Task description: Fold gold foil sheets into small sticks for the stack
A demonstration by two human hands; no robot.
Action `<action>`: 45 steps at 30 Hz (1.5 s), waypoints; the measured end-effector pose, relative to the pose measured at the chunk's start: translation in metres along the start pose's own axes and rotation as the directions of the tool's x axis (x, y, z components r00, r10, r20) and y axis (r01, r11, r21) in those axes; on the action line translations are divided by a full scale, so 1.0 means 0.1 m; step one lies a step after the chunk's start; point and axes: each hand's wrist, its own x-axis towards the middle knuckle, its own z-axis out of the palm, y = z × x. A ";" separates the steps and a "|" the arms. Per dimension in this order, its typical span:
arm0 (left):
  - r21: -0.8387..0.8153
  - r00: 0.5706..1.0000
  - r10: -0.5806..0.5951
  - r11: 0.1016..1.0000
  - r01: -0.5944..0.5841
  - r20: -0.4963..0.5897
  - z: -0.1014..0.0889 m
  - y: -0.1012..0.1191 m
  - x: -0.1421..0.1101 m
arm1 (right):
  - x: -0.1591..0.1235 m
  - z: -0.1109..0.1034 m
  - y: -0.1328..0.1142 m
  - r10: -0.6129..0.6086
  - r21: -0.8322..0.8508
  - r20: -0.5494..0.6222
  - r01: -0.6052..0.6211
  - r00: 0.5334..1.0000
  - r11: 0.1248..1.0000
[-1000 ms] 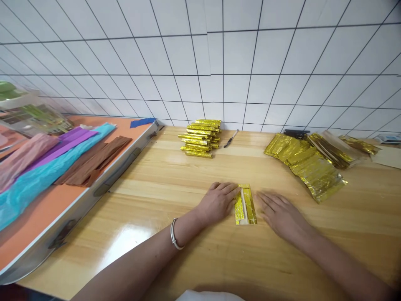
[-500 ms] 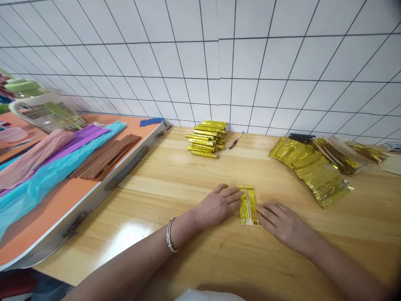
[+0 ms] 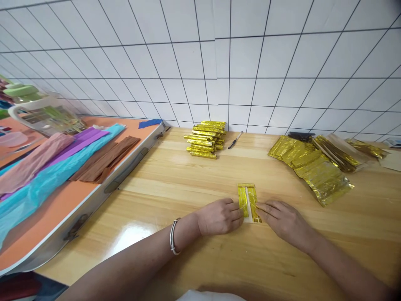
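A small gold foil packet (image 3: 248, 201) lies on the wooden table (image 3: 200, 259), folded in from both sides with a pale strip showing down its middle. My left hand (image 3: 219, 216), fingers curled, presses the packet's lower left edge. From the other side my right hand (image 3: 282, 219) pinches the lower right edge with its fingertips. A silver bangle (image 3: 173, 236) circles my left wrist.
A stack of wrapped gold bars (image 3: 205, 139) and a pen (image 3: 234, 140) sit by the tiled wall. Loose gold foil sheets (image 3: 313, 169) lie at the right. At the left an orange board (image 3: 62, 196) holds coloured crepe paper (image 3: 46, 171) and a clear tub (image 3: 44, 115).
Both hands slid back toward me along the packet, from flat beside it to curled fingertips at its lower end. The foil sides are folded in more tightly.
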 end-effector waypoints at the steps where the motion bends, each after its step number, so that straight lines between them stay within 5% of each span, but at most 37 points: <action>1: -0.013 1.000 0.029 1.000 -0.029 -0.006 0.01 0.00 0.00 | 0.00 0.00 0.00 0.005 0.008 -0.009 -0.005 1.000 1.000; 4: -0.063 0.999 0.025 0.998 -0.027 -0.027 0.04 0.00 0.00 | 0.00 -0.04 -0.02 0.029 0.044 -0.023 -0.028 0.999 0.999; 14: -0.374 0.945 -0.322 0.884 0.279 -0.057 0.18 0.04 -0.03 | 0.03 -0.12 -0.20 0.106 0.010 -0.055 -0.106 0.993 0.994; 29: -0.353 0.920 -0.392 0.860 0.368 0.006 0.10 0.17 0.01 | 0.02 -0.03 -0.22 0.165 0.054 -0.052 -0.163 0.985 0.985; 40: -0.517 0.759 -0.649 0.668 0.535 -0.054 0.21 0.32 0.08 | 0.09 -0.03 -0.20 0.359 0.315 -0.021 -0.335 0.933 0.888; 45: -0.567 0.720 -0.692 0.613 0.551 -0.049 0.20 0.35 0.10 | 0.13 -0.03 -0.16 0.390 0.417 0.011 -0.359 0.921 0.835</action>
